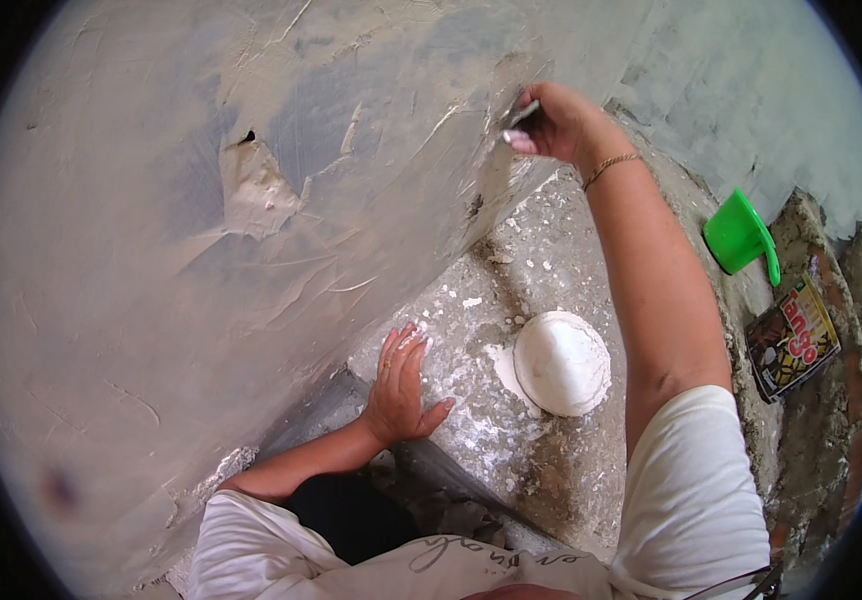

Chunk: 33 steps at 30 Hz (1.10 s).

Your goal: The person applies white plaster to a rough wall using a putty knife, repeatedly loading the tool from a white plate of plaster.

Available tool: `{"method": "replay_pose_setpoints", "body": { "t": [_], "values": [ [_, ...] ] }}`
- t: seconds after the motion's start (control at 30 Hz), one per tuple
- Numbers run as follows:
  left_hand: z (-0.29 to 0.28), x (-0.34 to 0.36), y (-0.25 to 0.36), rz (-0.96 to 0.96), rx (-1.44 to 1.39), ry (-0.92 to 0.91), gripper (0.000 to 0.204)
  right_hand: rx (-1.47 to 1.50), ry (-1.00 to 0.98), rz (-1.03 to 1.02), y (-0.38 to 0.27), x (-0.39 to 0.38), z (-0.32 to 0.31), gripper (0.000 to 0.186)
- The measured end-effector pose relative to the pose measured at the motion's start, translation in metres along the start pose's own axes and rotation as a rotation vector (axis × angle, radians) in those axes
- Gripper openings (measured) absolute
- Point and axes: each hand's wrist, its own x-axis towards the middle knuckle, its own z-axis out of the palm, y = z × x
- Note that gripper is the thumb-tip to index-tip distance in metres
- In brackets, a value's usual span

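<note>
My right hand (pixel 558 125) is raised to the far edge of the grey plastered wall (pixel 351 150). Its fingers are closed on a thin, flat grey scraper (pixel 523 114), mostly hidden by the hand. White smears mark the fingertips. Lower down, my left hand (pixel 398 390) rests with fingers stretched out on the rough ledge (pixel 481 400) beside the wall's foot, holding nothing. Between my arms, a white dome-shaped thing (pixel 562 363) sits on the ledge with white paste around its base; whether it is an upturned bowl or a mound cannot be told.
To the right of my right arm, a green plastic mug (pixel 737 232) lies tilted on rough masonry. A dark printed packet (pixel 793 338) lies just below it. The wall has a chipped patch with a small dark hole (pixel 248 136). White splashes dot the ledge.
</note>
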Motion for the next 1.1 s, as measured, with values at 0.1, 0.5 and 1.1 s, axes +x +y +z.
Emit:
{"method": "replay_pose_setpoints", "body": {
  "t": [0.1, 0.5, 1.1],
  "values": [
    [0.0, -0.003, -0.001, 0.001, 0.01, -0.001, 0.077, -0.008, -0.045, -0.006, -0.035, -0.026, 0.011, 0.024],
    [-0.002, 0.001, 0.003, -0.012, -0.005, -0.006, 0.079, -0.4, 0.392, -0.447, -0.001, -0.028, -0.051, 0.019],
    [0.001, -0.003, 0.002, -0.008, 0.033, 0.025, 0.074, -0.799, 0.737, -0.862, 0.084, -0.072, 0.022, 0.037]
  ]
}}
